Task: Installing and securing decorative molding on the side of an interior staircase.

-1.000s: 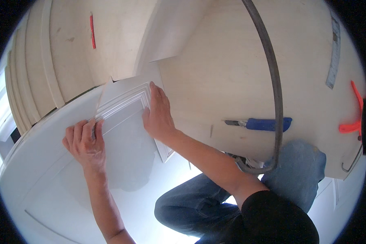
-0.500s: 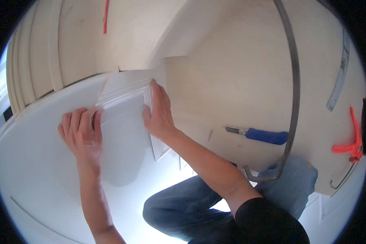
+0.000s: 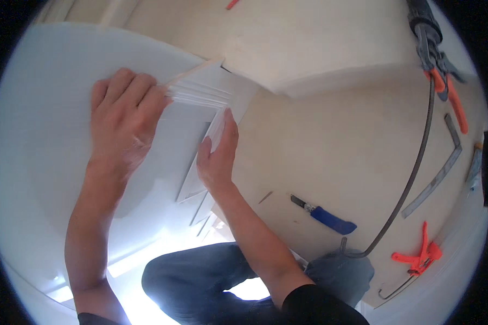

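Observation:
White moulding (image 3: 198, 96) forms a frame corner on a white panel (image 3: 54, 124). My left hand (image 3: 126, 119) is closed at the left end of the upper moulding piece, knuckles up; its fingertips are partly hidden. A thin beige edge (image 3: 198, 70) slants up to the right just beyond these fingers. My right hand (image 3: 219, 160) pinches the side piece of the moulding near the corner, with the thumb on the inner side and the fingers along the outer edge. White dust or paste marks my left wrist.
On the beige floor to the right lie a blue-handled utility knife (image 3: 333, 220), a caulking gun (image 3: 436, 70) with a long hooked rod, a bent grey strip (image 3: 434, 184) and a red caulking gun (image 3: 423, 255). My bent knees (image 3: 195, 273) are below.
The view has shifted, bringing the caulking gun's orange handles into sight at the upper right. My left hand appears larger and higher. Both hands stay at the moulding.

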{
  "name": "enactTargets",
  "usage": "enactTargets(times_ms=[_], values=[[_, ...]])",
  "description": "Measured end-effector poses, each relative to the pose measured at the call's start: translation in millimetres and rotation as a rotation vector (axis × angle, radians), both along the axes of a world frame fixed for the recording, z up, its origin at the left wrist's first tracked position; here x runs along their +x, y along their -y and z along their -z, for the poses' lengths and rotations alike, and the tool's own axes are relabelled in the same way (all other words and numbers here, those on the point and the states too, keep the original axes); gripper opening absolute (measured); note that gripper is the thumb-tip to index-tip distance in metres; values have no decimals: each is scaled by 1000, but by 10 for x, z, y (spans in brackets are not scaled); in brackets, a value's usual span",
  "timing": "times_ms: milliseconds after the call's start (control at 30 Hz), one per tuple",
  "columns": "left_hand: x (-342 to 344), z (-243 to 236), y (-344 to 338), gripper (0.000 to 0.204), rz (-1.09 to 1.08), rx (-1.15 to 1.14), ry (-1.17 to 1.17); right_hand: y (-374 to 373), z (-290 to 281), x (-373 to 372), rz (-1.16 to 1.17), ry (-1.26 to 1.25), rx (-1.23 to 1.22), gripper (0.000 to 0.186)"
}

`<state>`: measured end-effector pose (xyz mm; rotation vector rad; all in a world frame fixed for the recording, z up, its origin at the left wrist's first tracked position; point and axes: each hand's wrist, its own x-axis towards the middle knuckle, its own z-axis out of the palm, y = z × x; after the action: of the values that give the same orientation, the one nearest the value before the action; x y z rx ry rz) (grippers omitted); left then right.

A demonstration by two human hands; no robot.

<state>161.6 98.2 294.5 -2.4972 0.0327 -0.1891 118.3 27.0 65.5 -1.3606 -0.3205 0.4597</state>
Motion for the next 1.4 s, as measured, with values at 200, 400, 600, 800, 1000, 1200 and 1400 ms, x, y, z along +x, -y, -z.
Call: enactTargets(times_ms=[200,400,600,800,1000,1200,1400], values=[[-17,58,-15,17,39,-24,52,-31,385,261,60,163,-102,71],[-44,73,-52,17,27,-19,34,-78,384,209,40,260,-144,59],[-32,70,-43,17,29,-1,35,-69,428,230,7,239,-128,60],[-24,90,-57,18,49,13,38,-32,420,241,2,230,-147,64],[-24,43,-61,18,72,37,40,-39,390,251,-19,262,-184,70],[-46,51,-78,22,12,20,-38,-26,326,219,-58,185,-222,72],[-27,62,-62,22,0,9,-29,-6,292,203,-68,225,-306,78]])
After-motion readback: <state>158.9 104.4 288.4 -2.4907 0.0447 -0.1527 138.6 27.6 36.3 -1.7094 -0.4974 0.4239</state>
